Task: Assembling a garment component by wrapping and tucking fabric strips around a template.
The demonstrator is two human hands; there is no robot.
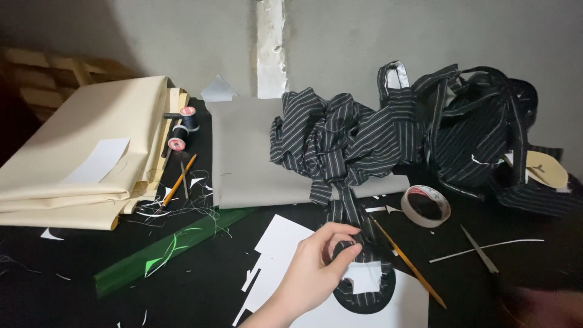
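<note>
My left hand (313, 267) reaches in from the bottom centre. Its fingers and thumb pinch the upper edge of a curved piece of black pinstriped fabric (364, 300). That piece lies on white paper (279, 243) and has a small white paper piece (364, 276) on top. A strip of the same fabric runs up from it to a crumpled striped heap (340, 136). At the bottom right corner a reddish blur (537, 304) may be my right hand; its shape is too smeared to read. A metal blade, perhaps scissors (480, 249), points away from that blur.
A pencil (407, 261) lies right of the fabric piece, with a tape roll (426, 206) behind it. Also here are a green ruler (170, 249), a second pencil (177, 182), thread spools (182, 127), folded cream cloth (91, 146), grey cloth (249, 152) and a striped bag (486, 133).
</note>
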